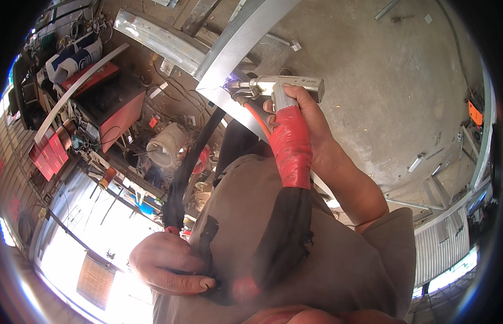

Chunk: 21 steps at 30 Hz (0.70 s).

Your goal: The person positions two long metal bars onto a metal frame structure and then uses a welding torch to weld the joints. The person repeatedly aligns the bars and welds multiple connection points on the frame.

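Note:
My right hand (pixel 315 121) is wrapped round the grip of a pale handheld welding gun (pixel 267 84). The gun's nozzle meets a bright violet glow (pixel 228 83) at the corner of a shiny metal frame (pixel 238 43). An orange hose (pixel 257 115) runs beside the gun. Below the grip, red tape (pixel 291 148) binds the thick black-sleeved cable (pixel 281 229), which loops down across my shirt. Lower left, my left hand (pixel 168 263) is closed round a length of that black cable; its palm side is hidden. Thin haze blurs the view over my shirt.
At left stand a red-and-black cabinet (pixel 119 116) and a dirty white bucket (pixel 168 144). A long metal beam (pixel 154 43) reaches toward the frame's corner. Loose cables and scraps lie on the concrete floor (pixel 370 97). An orange object (pixel 474 112) is at far right.

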Available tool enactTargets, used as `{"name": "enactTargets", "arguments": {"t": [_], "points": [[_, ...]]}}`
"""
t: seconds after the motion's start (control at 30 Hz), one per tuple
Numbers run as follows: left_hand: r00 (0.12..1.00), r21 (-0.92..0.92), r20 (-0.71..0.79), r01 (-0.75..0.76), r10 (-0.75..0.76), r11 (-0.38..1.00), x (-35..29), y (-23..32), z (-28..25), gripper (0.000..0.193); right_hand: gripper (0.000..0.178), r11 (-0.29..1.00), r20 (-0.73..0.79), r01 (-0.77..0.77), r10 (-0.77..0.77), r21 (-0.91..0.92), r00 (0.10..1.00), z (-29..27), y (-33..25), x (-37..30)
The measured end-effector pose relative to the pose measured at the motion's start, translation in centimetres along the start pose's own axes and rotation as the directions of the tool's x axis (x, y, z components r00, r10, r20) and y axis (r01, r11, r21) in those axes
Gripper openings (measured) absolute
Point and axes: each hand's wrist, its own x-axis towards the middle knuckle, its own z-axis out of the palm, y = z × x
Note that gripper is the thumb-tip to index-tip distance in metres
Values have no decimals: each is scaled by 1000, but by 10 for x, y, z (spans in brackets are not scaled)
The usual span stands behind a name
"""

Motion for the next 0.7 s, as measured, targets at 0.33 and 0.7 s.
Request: {"name": "enactTargets", "arguments": {"t": [0.33,0.7], "points": [[1000,34,17,-11,10,999,-2,7,2,31,41,1000,31,-1,1,-3,1000,1,5,-7],[1000,-5,-22,3,-4,1000,-5,-3,8,39,42,996,-26,69,-68,58,997,-7,-1,-19]]}}
